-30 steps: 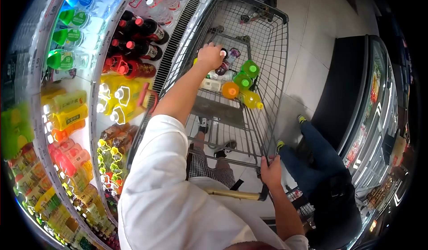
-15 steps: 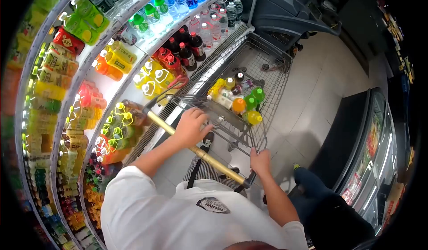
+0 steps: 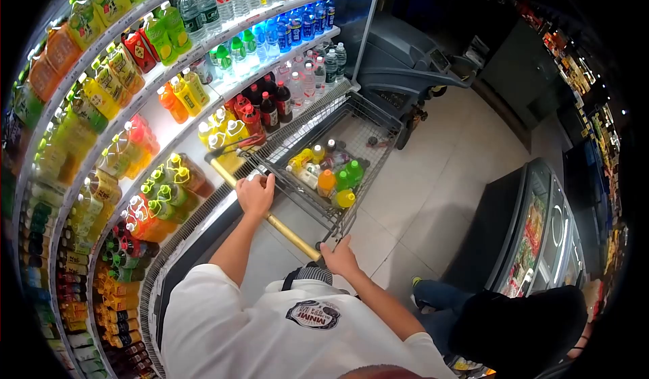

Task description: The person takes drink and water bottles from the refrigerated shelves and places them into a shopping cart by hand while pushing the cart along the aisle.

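Observation:
A grey wire shopping cart (image 3: 378, 119) stands in front of me, beside the drinks shelves. My left hand (image 3: 255, 194) lies over its yellow handle (image 3: 291, 233), fingers curled down at the bar and the thumb side toward the cart. At the handle's right end, my right hand (image 3: 340, 256) is closed around the cart's corner. Several drinks bottles stand or lie in the basket's near part, among them an orange bottle (image 3: 326, 183), a green bottle (image 3: 353, 171) and a yellow bottle (image 3: 345, 198).
Lit shelves of bottled drinks (image 3: 172, 102) curve along my left. A dark grey machine (image 3: 399, 61) stands beyond the cart. On the right are a glass-fronted cooler (image 3: 541, 227) and a person in dark clothes (image 3: 517, 325). Pale tiled floor (image 3: 433, 163) runs between.
The view has shifted, so cart and hands appear farther left and more of the shelves shows. My left hand's fingers are more curled at the handle; my right hand stays at the cart's corner.

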Demonstrator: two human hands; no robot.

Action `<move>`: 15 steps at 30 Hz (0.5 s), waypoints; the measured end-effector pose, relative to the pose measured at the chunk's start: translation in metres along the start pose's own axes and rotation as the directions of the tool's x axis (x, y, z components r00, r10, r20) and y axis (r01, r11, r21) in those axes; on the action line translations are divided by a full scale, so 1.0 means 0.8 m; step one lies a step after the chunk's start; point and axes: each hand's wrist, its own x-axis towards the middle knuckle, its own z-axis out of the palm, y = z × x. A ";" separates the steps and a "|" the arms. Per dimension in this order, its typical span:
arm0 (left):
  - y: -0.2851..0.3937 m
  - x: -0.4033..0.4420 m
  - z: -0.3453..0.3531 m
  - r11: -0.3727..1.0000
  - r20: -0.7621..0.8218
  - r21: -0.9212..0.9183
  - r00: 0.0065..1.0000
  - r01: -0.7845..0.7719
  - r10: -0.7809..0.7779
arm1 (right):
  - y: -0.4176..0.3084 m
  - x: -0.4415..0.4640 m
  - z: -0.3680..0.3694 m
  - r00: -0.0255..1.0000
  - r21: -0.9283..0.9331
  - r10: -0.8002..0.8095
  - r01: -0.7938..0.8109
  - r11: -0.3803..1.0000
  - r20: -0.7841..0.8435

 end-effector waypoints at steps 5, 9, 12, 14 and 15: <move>0.008 0.001 -0.011 0.997 0.060 0.081 0.998 -0.014 0.009 | 0.008 -0.025 -0.014 0.985 0.007 -0.174 0.174 0.985 0.014; 0.012 0.004 -0.013 0.983 0.133 0.182 0.991 -0.030 0.006 | 0.002 -0.042 -0.041 0.951 -0.098 -0.267 0.284 0.954 0.153; 0.016 0.004 -0.013 0.985 0.137 0.171 0.990 -0.013 -0.011 | 0.003 -0.027 -0.071 0.902 -0.161 -0.315 0.372 0.914 0.294; 0.016 0.005 -0.007 0.975 0.088 0.221 0.996 0.000 -0.019 | 0.019 -0.002 -0.080 0.842 -0.171 -0.400 0.482 0.859 0.362; 0.024 0.010 -0.013 0.973 0.127 0.231 0.990 0.027 -0.058 | 0.031 0.013 -0.084 0.798 -0.158 -0.458 0.549 0.821 0.393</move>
